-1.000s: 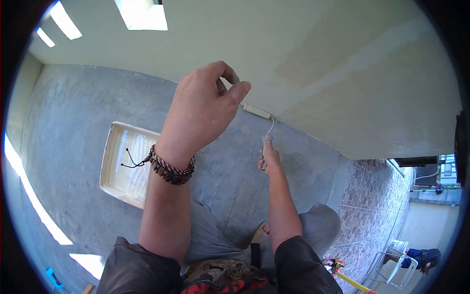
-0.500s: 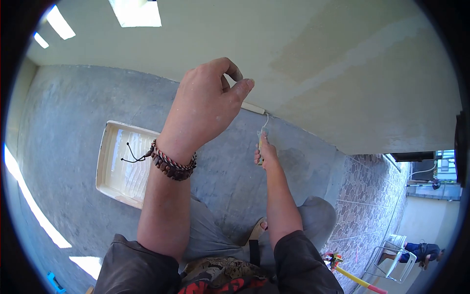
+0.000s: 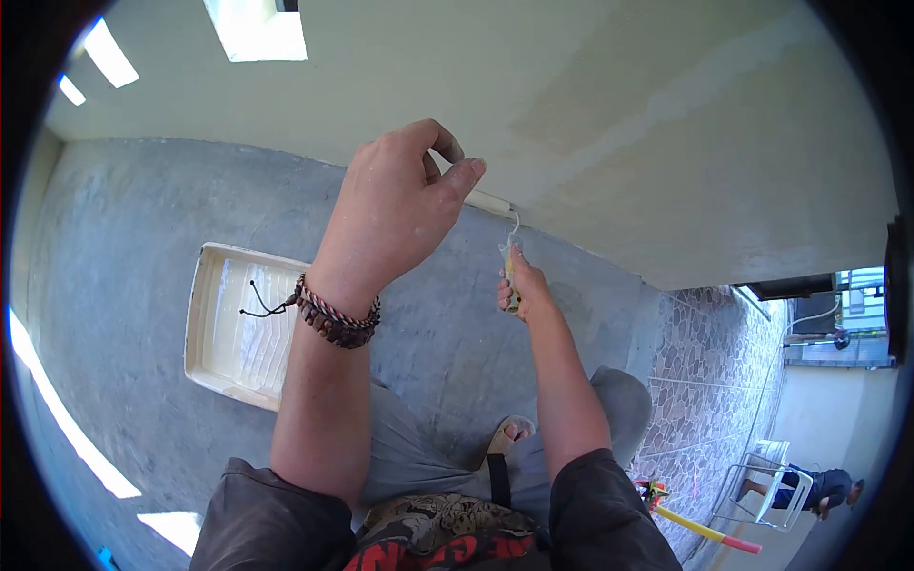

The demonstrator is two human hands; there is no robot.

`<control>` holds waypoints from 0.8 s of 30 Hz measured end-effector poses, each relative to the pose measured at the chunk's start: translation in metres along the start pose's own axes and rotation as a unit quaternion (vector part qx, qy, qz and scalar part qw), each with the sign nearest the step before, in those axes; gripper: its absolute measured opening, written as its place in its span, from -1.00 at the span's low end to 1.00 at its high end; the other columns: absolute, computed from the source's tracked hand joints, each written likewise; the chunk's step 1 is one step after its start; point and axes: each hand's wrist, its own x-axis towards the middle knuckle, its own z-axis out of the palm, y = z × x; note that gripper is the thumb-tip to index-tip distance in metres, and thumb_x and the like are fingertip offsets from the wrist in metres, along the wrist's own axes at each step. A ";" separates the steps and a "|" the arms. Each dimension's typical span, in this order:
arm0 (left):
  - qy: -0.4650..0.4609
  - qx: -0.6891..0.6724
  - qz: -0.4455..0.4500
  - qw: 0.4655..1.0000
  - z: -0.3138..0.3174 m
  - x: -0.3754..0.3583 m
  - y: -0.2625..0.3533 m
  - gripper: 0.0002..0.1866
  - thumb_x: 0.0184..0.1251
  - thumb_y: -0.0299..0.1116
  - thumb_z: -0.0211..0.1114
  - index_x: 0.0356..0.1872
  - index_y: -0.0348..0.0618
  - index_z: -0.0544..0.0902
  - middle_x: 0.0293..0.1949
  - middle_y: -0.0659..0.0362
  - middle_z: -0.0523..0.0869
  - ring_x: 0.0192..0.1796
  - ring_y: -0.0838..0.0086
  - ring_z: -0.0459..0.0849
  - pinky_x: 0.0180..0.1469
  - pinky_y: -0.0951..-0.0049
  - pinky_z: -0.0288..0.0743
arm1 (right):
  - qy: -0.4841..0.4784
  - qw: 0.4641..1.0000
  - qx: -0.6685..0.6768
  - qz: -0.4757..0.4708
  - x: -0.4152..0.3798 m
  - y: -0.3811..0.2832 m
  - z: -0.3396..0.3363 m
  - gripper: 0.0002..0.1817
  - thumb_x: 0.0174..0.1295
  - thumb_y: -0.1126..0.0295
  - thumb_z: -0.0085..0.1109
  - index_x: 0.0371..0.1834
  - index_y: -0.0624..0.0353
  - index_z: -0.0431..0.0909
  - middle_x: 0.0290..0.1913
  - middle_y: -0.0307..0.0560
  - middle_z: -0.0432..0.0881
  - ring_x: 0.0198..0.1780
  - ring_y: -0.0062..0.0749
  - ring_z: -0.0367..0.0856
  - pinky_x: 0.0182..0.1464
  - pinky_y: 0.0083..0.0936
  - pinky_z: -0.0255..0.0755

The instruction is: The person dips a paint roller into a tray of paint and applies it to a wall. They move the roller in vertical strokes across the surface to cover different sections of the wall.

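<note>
My right hand (image 3: pixel 526 288) is wrapped round the handle of a paint roller (image 3: pixel 489 201). The roller's pale sleeve lies along the foot of the wall, partly hidden behind my left hand. Raised in front of me, my left hand (image 3: pixel 400 205) holds nothing; its fingers are loosely curled and a gap shows between thumb and forefinger. A cord and bead bracelet (image 3: pixel 333 324) circles that wrist. Beyond my left forearm, a cream paint tray (image 3: pixel 207 305) rests on the floor, its right side covered by the arm and wet-looking paint inside.
A pale wall (image 3: pixel 571 114) with a damp-looking band rises from the grey concrete floor (image 3: pixel 124 257). Stone-patterned paving (image 3: pixel 705 352) starts at the right. A person (image 3: pixel 826 490) sits on a white chair (image 3: pixel 757 485) there, near a yellow and pink pole (image 3: pixel 705 531).
The view has shifted slightly. My right elbow has swung a little outward, with the hand still gripping the paint roller near the wall's foot. My left hand keeps its pose.
</note>
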 end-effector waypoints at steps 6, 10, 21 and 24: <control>0.012 -0.058 -0.019 0.998 0.001 0.006 0.001 -0.73 0.21 -0.28 0.31 -0.35 -0.35 0.58 -0.68 0.32 0.42 -0.59 0.69 0.28 -0.54 0.56 0.18 | -0.034 0.999 0.002 -0.030 -0.116 -0.060 -0.006 -0.46 0.28 -0.19 -0.04 -0.36 0.14 0.31 -0.65 -0.29 0.27 -0.73 -0.68 0.19 -0.72 -0.68 0.11; 0.010 -0.080 -0.028 0.996 -0.002 0.005 0.001 -0.73 0.21 -0.28 0.31 -0.34 -0.34 0.59 -0.67 0.33 0.44 -0.58 0.71 0.30 -0.53 0.59 0.19 | -0.042 0.995 -0.023 -0.090 -0.199 -0.086 -0.012 -0.47 0.30 -0.16 -0.04 -0.34 0.18 0.34 -0.61 -0.25 0.30 -0.70 -0.65 0.24 -0.71 -0.67 0.15; 0.035 -0.095 -0.044 0.994 -0.020 0.000 -0.003 -0.73 0.23 -0.27 0.31 -0.33 -0.34 0.59 -0.65 0.35 0.45 -0.57 0.72 0.30 -0.53 0.60 0.19 | -0.032 0.996 -0.079 0.016 -0.118 -0.022 -0.007 -0.49 0.31 -0.17 -0.08 -0.31 0.14 0.31 -0.63 -0.28 0.27 -0.74 -0.66 0.18 -0.71 -0.67 0.12; 0.040 -0.080 -0.049 0.995 -0.019 -0.001 -0.004 -0.73 0.23 -0.27 0.31 -0.33 -0.34 0.59 -0.66 0.35 0.43 -0.58 0.72 0.28 -0.54 0.60 0.17 | -0.025 0.998 -0.043 0.038 -0.035 -0.007 -0.015 -0.47 0.31 -0.16 -0.07 -0.36 0.16 0.31 -0.63 -0.26 0.28 -0.73 -0.64 0.20 -0.71 -0.63 0.17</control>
